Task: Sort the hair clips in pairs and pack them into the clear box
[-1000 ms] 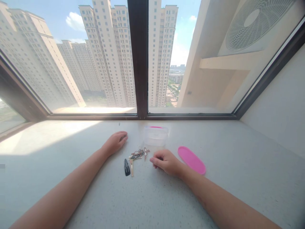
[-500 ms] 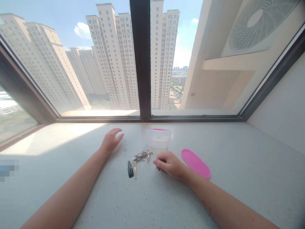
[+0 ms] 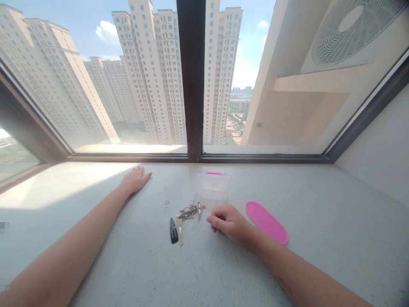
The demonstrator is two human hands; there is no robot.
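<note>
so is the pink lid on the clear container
No, the pink lid lies flat on the sill to the right of the right hand, apart from the clear container, which stands open.

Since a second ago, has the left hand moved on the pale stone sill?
Yes. The left hand slid left, away from the clear plastic container, and lies flat, open.

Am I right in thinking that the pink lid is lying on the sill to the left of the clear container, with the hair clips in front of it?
Not quite: the head view shows the pink lid lying right of the clear container, beyond the right hand. The hair clips are indeed in front.
</note>
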